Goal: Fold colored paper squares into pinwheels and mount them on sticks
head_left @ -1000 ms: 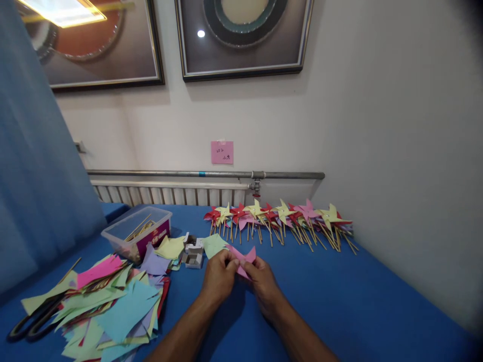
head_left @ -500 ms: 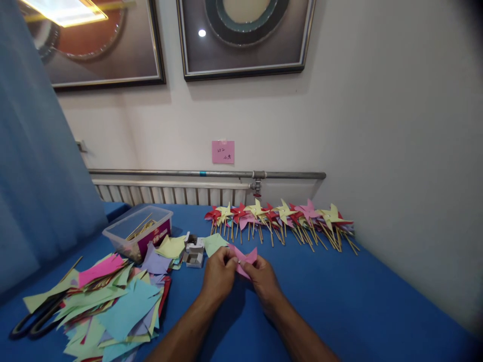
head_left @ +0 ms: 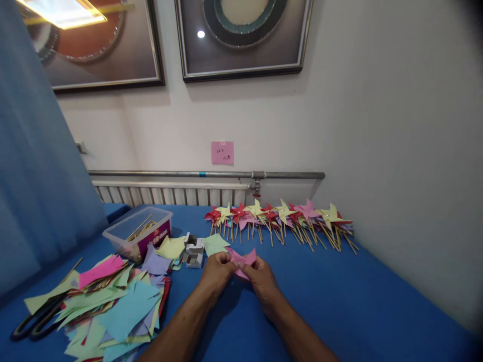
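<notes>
A pink paper pinwheel (head_left: 242, 259) with folded blades is held between my two hands above the blue cloth. My left hand (head_left: 219, 274) pinches its left side, thumb near the middle. On the other side, my right hand (head_left: 262, 281) grips the lower right blade between thumb and fingers. The thumbs partly cover the pinwheel's centre. Just beyond my left hand lies a pale green paper piece (head_left: 216, 244). Small open cardboard boxes (head_left: 194, 259) stand to the left of it, their contents too small to make out.
Finished pinwheels on sticks (head_left: 283, 216) lie in a row along the back. At left are a heap of cut coloured paper (head_left: 124, 306), scissors (head_left: 41, 317) and a clear plastic tub (head_left: 138, 231) with sticks. A radiator (head_left: 169, 193) and pipe run behind the table.
Both hands stay on the pink pinwheel and have shifted slightly. The thumbs now cover more of its centre, where a small shiny dot showed before.
</notes>
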Available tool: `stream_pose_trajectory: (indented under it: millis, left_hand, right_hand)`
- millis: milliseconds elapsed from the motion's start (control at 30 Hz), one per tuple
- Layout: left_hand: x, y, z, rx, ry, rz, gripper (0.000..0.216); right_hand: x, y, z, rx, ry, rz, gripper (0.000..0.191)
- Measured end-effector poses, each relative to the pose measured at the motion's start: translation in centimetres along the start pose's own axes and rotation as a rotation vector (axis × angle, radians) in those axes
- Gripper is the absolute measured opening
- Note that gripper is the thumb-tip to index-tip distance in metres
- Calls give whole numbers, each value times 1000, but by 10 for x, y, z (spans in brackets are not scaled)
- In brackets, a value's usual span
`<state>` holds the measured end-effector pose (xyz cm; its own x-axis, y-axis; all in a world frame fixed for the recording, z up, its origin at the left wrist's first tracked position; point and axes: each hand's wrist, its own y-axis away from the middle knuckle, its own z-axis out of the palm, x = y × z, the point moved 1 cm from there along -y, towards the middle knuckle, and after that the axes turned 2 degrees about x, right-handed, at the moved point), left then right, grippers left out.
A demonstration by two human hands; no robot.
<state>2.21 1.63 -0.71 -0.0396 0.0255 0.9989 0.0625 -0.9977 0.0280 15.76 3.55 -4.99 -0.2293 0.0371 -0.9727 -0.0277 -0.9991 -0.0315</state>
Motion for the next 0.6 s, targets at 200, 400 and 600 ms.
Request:
stream_pose_trajectory:
  millis: [200,400,600]
  left_hand:
    - [-6,-3,-2,-47,16,-10,23]
    - [0,-1,-3,-68,16,83,24]
    - [-2,-2,-2,-65,19,67,25]
  right_hand:
    - [-13,13,0,-74,35,-28,33]
    - [-16,14,5,-61,1,66,41]
    - [-16,17,4,-92,-46,55,40]
